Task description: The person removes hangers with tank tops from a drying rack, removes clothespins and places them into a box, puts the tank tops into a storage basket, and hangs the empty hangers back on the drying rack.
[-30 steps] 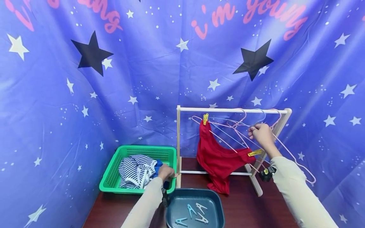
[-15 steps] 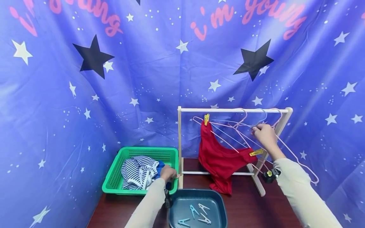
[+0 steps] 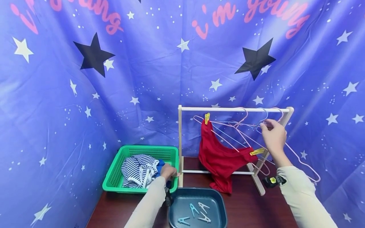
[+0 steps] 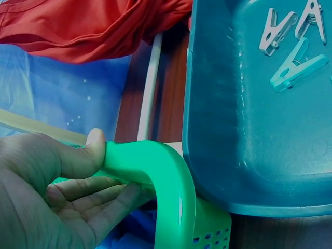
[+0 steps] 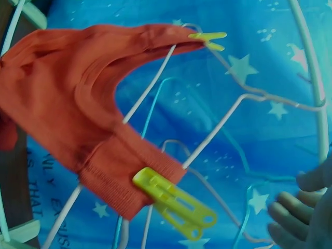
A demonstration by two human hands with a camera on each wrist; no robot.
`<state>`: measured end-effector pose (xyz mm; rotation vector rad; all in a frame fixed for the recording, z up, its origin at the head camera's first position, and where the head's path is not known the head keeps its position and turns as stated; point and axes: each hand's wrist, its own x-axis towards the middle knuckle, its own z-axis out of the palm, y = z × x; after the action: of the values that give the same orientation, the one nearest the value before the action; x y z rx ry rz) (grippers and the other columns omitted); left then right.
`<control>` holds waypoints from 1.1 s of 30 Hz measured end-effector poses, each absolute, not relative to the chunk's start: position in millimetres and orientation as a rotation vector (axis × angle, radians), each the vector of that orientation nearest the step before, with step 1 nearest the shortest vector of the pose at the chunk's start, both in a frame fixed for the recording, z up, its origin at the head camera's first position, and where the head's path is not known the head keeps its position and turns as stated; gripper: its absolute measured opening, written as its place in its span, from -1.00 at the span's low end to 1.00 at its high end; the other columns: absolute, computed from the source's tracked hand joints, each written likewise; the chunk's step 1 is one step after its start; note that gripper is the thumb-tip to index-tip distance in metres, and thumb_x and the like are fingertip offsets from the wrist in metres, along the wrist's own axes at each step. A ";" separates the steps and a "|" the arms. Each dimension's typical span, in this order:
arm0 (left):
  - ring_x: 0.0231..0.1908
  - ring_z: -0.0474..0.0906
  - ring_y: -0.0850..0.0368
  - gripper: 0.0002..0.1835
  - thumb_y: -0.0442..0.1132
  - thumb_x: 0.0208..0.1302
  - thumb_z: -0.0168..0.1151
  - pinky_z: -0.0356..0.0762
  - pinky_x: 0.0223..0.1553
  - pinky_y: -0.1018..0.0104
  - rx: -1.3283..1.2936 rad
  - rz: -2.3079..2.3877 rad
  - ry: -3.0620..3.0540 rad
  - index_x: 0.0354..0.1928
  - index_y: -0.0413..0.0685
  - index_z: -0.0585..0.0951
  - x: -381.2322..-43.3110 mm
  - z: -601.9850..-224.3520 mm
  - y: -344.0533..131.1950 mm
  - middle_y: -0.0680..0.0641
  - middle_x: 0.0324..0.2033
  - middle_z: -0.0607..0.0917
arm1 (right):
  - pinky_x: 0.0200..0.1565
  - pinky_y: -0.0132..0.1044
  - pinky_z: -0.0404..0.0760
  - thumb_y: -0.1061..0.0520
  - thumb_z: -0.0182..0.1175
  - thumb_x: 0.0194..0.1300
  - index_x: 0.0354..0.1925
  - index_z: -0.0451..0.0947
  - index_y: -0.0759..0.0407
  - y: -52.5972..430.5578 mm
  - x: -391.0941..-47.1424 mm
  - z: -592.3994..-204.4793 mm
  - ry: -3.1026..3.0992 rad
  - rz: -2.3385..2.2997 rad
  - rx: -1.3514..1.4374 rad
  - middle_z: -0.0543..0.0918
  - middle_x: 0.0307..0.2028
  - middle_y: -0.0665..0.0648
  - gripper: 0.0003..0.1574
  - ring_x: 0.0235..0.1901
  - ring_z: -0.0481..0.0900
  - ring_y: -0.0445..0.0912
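My left hand grips the rim of the green basket, thumb on top and fingers beneath. Inside the basket lie a blue-and-white striped garment and a blue cloth. Up at the rack, my right hand is beside the hook of the blue hanger; its thumb and fingers stand apart in the right wrist view. A red garment hangs from the front pink hanger, held by one yellow clothespin at its upper left and another yellow clothespin at its right.
A wooden rack with a white top rail stands on the dark red table. Another pink hanger hangs at its right end. In front, a dark blue tray holds several light blue and white clothespins. A starry curtain surrounds the table.
My right hand has moved to the right along the blue hanger toward its hook, and its fingers have spread. My left hand stays on the basket rim.
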<state>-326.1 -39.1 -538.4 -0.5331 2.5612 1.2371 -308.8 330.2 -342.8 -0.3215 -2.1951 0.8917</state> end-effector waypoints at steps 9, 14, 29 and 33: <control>-0.51 0.70 -0.01 -0.71 -0.36 0.14 0.49 0.71 -0.43 0.28 -0.526 1.209 2.567 -0.51 -0.21 0.49 -325.4 -539.0 -39.6 -0.09 -0.54 0.52 | -0.30 -0.68 0.36 0.17 0.21 0.40 -0.07 0.67 0.34 308.0 -301.1 -340.3 -1.978 1.052 -0.178 0.45 -0.48 -0.54 -0.73 -0.46 0.41 -0.61; -0.51 0.71 0.00 -0.73 -0.35 0.14 0.49 0.65 -0.46 0.33 -0.534 1.209 2.567 -0.47 -0.24 0.52 -324.6 -538.4 -38.9 -0.09 -0.54 0.53 | -0.29 -0.70 0.37 0.16 0.22 0.42 -0.02 0.69 0.38 296.3 -301.3 -345.2 -2.192 1.010 -0.021 0.80 -0.31 0.15 -0.69 -0.42 0.43 -0.59; -0.50 0.68 0.00 -0.79 -0.46 0.10 0.40 0.70 -0.43 0.27 -0.547 1.218 2.580 -0.49 -0.24 0.50 -326.3 -540.5 -39.3 -0.08 -0.55 0.48 | 0.00 0.21 0.61 0.18 0.26 0.41 0.10 0.59 0.51 289.7 -315.9 -362.7 -2.504 0.857 0.141 0.72 -0.11 0.50 -0.56 -0.12 0.71 0.35; -0.53 0.61 0.04 -0.81 -0.49 0.08 0.34 0.65 -0.49 0.32 -0.542 1.194 2.597 -0.50 -0.23 0.48 -326.4 -539.9 -39.3 -0.07 -0.56 0.46 | -0.04 0.14 0.65 0.20 0.24 0.42 0.09 0.59 0.51 288.0 -319.1 -364.5 -2.537 0.884 0.136 0.73 -0.13 0.49 -0.58 -0.12 0.72 0.34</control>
<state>-326.4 -39.3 -539.9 -0.5420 2.5972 1.1939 -319.1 288.0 -364.5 0.1365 -2.5374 0.8836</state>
